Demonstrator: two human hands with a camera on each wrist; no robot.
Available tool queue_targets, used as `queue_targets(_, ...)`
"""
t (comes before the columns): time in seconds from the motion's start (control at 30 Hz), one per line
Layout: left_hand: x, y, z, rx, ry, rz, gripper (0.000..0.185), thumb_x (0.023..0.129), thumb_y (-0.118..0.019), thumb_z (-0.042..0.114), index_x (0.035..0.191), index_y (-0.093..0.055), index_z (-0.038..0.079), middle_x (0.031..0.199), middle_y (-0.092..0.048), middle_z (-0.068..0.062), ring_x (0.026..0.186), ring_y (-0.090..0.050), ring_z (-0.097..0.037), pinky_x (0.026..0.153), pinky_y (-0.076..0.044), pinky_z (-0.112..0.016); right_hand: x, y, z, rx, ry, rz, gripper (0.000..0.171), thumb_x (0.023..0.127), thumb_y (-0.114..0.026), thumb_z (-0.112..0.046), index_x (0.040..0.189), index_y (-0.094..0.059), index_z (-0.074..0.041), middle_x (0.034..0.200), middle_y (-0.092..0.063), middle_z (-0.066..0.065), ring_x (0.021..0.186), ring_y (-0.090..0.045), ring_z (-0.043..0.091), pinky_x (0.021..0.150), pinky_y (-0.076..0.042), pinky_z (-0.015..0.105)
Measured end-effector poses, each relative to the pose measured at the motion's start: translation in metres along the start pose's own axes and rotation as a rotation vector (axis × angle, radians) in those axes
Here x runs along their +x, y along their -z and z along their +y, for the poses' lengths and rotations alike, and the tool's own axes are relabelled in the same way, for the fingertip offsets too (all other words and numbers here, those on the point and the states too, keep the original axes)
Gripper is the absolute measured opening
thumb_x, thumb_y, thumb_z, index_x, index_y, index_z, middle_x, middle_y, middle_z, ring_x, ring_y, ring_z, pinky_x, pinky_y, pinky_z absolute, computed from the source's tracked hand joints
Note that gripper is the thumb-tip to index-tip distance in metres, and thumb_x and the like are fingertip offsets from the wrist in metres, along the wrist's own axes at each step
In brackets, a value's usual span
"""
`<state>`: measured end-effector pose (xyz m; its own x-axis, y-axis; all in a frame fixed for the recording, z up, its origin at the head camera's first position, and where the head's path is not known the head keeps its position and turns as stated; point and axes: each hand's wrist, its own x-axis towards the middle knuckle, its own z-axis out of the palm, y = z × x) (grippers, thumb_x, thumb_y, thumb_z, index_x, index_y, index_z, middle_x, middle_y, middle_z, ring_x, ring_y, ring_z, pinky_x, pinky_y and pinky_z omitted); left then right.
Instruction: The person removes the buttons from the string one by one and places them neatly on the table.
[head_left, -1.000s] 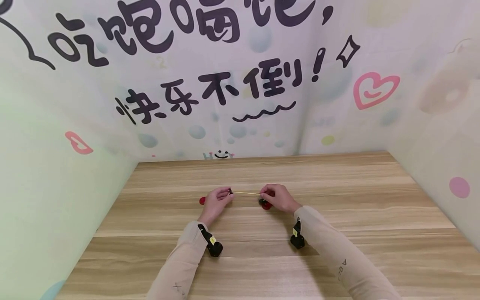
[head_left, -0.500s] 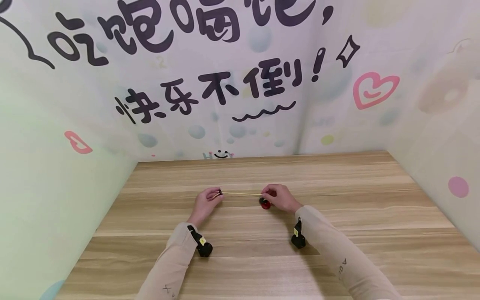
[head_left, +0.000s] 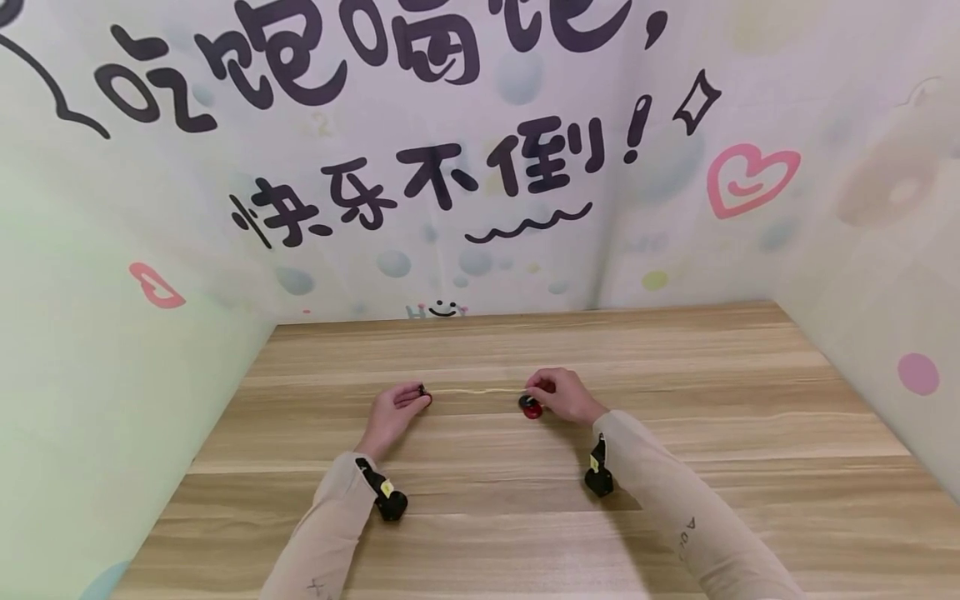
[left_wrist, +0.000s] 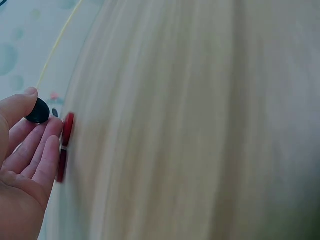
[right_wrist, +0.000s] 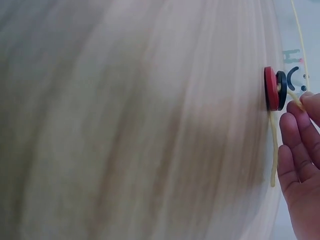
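Note:
A thin yellow cord (head_left: 477, 391) runs between my two hands above the table. My left hand (head_left: 390, 417) pinches a black disc (left_wrist: 38, 111) between thumb and fingertips, and the cord leads up from there. Below its fingertips, two red pieces (left_wrist: 68, 129) show edge-on, close to the tabletop. My right hand (head_left: 564, 395) pinches the cord between thumb and forefinger. Just under those fingertips sit a red disc (right_wrist: 271, 88) and a black disc (right_wrist: 281, 90) side by side, with cord passing at them. A loose cord end (right_wrist: 274, 160) hangs down below this pair.
The wood-grain tabletop (head_left: 495, 517) lies under both arms. A printed cloth backdrop (head_left: 525, 275) stands behind it, with pale walls at left and right. Each wrist wears a black camera (head_left: 391, 504) on a strap.
My left hand has moved left, lengthening the cord stretch between the hands, which now looks slightly wavy. A red piece now shows at the left fingertips. The right hand has barely moved.

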<state>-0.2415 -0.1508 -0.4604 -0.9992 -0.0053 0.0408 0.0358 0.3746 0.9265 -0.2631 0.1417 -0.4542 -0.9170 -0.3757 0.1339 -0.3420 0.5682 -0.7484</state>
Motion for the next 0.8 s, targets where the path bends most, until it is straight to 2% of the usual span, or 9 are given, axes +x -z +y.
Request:
queue_targets(0.1, -0.001, 0.007, -0.003, 0.004, 0.019, 0.004, 0.038, 0.082, -0.063, 0.012, 0.115, -0.054, -0.005, 0.109, -0.057, -0.022, 0.100, -0.055, -0.029, 0.084, -0.045, -0.032, 0.000, 0.000, -0.001, 0.003, 0.002, -0.001, 0.006, 0.084, -0.059, -0.008, 0.084, -0.064, -0.005, 0.079, -0.061, 0.002, 0.069, -0.052, 0.011, 0.061, -0.044, 0.023)
queue_targets(0.33, 0.001, 0.029, -0.009, 0.037, -0.029, 0.038, 0.038, 0.082, -0.062, 0.006, 0.116, -0.052, -0.007, 0.108, -0.057, -0.024, 0.100, -0.054, -0.030, 0.085, -0.044, -0.032, 0.002, -0.003, 0.000, 0.006, 0.008, -0.003, 0.006, 0.084, -0.060, -0.010, 0.085, -0.064, -0.005, 0.077, -0.060, 0.001, 0.068, -0.049, 0.011, 0.060, -0.043, 0.024)
queue_targets(0.47, 0.000, 0.039, -0.015, 0.084, -0.017, 0.056, 0.039, 0.081, -0.063, 0.007, 0.116, -0.053, -0.007, 0.107, -0.057, -0.023, 0.098, -0.054, -0.030, 0.084, -0.045, -0.032, 0.002, -0.003, 0.000, 0.006, 0.010, 0.000, 0.006, 0.084, -0.060, -0.010, 0.085, -0.064, -0.005, 0.077, -0.060, 0.001, 0.068, -0.049, 0.011, 0.060, -0.043, 0.024)
queue_targets(0.8, 0.001, 0.046, -0.023, 0.214, -0.006, 0.081, 0.036, 0.078, -0.066, 0.007, 0.111, -0.057, -0.005, 0.101, -0.059, -0.021, 0.090, -0.056, -0.029, 0.080, -0.046, -0.036, 0.003, -0.004, -0.001, 0.002, 0.007, -0.007, 0.006, 0.084, -0.059, -0.010, 0.085, -0.064, -0.005, 0.078, -0.060, 0.001, 0.069, -0.049, 0.012, 0.062, -0.043, 0.024)
